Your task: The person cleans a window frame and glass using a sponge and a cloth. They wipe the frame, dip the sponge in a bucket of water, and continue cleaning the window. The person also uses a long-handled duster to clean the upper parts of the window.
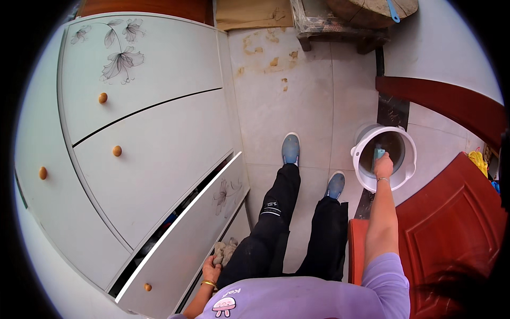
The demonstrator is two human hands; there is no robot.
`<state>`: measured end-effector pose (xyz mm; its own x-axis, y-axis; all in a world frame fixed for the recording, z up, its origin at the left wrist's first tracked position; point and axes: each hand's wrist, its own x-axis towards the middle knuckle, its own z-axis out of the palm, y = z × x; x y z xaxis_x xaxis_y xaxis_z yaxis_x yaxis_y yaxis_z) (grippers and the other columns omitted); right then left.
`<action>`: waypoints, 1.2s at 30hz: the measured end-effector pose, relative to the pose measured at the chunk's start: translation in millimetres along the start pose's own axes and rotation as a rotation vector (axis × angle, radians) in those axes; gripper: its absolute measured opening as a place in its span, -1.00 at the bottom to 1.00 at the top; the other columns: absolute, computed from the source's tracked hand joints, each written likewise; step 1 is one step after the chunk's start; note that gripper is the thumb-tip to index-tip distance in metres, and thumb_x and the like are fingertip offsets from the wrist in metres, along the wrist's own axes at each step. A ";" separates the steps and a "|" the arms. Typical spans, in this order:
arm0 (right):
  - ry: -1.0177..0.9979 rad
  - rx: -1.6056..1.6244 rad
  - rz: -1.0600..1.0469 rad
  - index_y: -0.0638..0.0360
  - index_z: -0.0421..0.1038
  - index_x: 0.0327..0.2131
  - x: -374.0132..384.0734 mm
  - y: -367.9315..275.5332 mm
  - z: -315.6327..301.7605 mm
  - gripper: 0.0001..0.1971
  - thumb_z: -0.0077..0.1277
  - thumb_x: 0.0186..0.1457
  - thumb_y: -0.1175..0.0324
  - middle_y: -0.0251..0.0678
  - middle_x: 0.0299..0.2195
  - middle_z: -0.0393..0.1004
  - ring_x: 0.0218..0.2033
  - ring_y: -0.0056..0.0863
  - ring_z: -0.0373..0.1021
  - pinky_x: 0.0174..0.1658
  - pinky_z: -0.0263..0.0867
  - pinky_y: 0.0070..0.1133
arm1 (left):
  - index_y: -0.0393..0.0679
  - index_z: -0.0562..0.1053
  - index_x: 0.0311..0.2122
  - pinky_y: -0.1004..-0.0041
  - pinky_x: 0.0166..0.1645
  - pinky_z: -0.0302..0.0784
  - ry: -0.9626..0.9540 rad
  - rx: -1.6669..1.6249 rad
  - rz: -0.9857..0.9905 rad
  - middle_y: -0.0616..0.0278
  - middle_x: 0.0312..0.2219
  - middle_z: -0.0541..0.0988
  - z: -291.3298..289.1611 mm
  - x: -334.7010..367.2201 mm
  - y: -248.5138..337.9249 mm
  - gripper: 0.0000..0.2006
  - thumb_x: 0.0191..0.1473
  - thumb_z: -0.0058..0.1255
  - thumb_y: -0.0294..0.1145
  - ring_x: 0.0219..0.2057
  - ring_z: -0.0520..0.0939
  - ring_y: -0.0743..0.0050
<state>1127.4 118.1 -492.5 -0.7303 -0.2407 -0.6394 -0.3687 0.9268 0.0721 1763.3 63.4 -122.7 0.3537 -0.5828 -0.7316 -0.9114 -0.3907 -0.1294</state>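
At right, the right hand (pixel 383 167) clasps a light-blue item (pixel 379 153) inside the white bucket (pixel 410 159); a loosened hold could drop it. Near left, the left hand (pixel 211 270) meets beige cloth (pixel 229 252), grip unclear.

Purple T-shirt (pixel 329 297): short wht wording (pixel 232 292) on front, slanted, lg. enough to make out, next to pink-&-wht cartoon bunny print (pixel 224 305). Blk trousers (pixel 252 252): sm. wht emblem (pixel 271 204) on L leg, w/ wht lines (pixel 271 211) below; any txt in it too sm. to read.
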 end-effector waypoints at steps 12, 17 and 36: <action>0.294 0.253 -0.328 0.24 0.34 0.03 -82.9 -53.6 -97.0 -0.46 0.09 -0.05 0.22 -0.05 -0.20 0.47 -0.14 -0.07 0.37 -0.04 0.28 -0.30 | -0.20 0.49 -0.13 0.29 -0.02 0.45 -0.015 -0.094 -0.032 -0.05 -0.23 0.55 0.7 1.9 -5.6 -0.59 -0.21 0.04 -0.44 -0.18 0.57 0.02; 0.300 0.429 -0.647 0.12 0.36 0.00 -106.8 -177.2 -155.0 -0.53 0.09 -0.05 0.29 -0.14 -0.23 0.45 -0.17 -0.13 0.34 -0.08 0.29 -0.34 | -0.19 0.48 -0.13 0.26 0.00 0.43 -0.017 -0.104 -0.007 -0.06 -0.21 0.53 0.5 2.5 -5.6 -0.58 -0.22 0.05 -0.42 -0.16 0.54 0.00; 0.269 0.164 -1.002 0.17 0.29 0.03 -133.1 -479.6 -295.5 -0.52 0.01 0.05 0.17 -0.06 -0.13 0.45 -0.10 -0.09 0.35 -0.01 0.27 -0.30 | -0.19 0.46 -0.18 0.22 0.01 0.40 0.076 -0.312 0.005 -0.08 -0.23 0.51 -6.3 -18.4 8.9 -0.64 -0.22 0.03 -0.46 -0.14 0.50 -0.08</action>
<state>1231.5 -379.6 -215.7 -0.2455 -0.9566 -0.1569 -0.8073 0.2914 -0.5132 1750.0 66.2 -106.1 0.3746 -0.6324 -0.6781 -0.8091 -0.5801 0.0941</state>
